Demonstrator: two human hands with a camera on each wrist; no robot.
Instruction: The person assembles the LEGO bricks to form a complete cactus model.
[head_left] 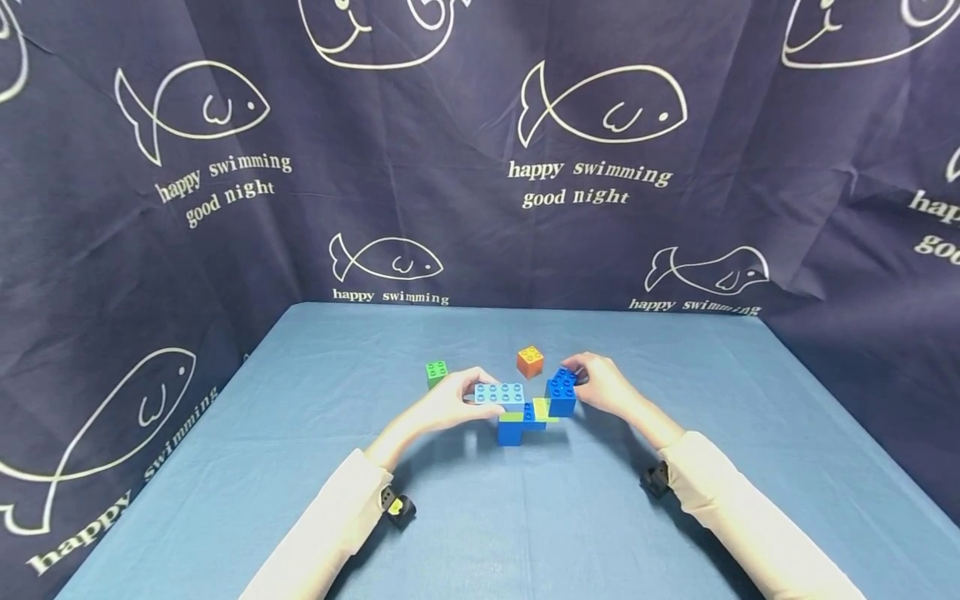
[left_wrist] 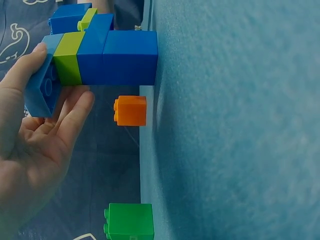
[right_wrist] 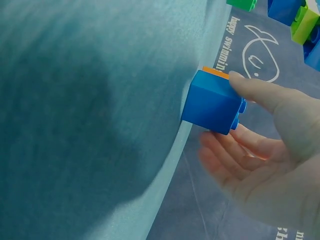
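In the head view a stepped build of blue, lime and light blue toy building blocks stands at the middle of the table. My left hand (head_left: 446, 402) grips its light blue block (head_left: 498, 393) at the top, thumb on one side and fingers on the other. Beneath that, the left wrist view shows a lime block (left_wrist: 69, 58) and a blue block (left_wrist: 130, 57). My right hand (right_wrist: 270, 145) pinches a separate blue block (right_wrist: 212, 102) between thumb and fingers. From the head, this block overlaps the blue block (head_left: 561, 402) at the build's right end.
An orange block (head_left: 529, 362) sits beyond the build. A green block (head_left: 436, 372) stands behind my left hand. Dark fabric printed with fish hangs around the blue-covered table (head_left: 465, 533). Both wrists carry small black devices.
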